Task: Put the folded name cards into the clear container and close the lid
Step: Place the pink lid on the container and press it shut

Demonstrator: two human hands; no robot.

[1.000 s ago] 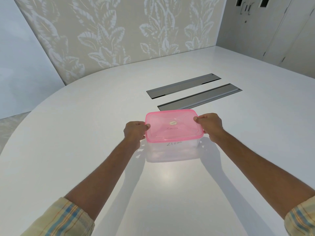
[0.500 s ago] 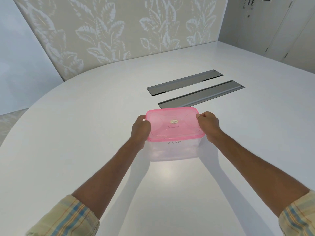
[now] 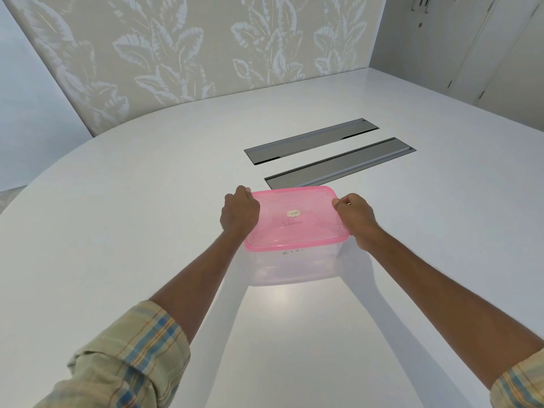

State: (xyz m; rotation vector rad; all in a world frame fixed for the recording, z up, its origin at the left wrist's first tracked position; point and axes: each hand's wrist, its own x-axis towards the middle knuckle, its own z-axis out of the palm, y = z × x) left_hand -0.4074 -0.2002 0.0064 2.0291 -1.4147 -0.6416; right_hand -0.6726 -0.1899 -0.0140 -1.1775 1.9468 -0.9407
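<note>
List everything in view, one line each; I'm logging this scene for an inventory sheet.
pink lid: one, translucent pink, on top of the clear container
clear container: one, clear, on the table; contents too faint to tell
round sticker: one, pale gold, middle of the lid
table: one, white, fills most of the view
metal flaps: two, grey, set into the table beyond the container
wall panel: one, beige with pale leaves, behind the table
cupboard doors: at least two, off-white, upper right
sleeves: two, pale plaid, bottom corners
left hand: one, grips the lid's left edge
right hand: one, grips the lid's right edge
</note>
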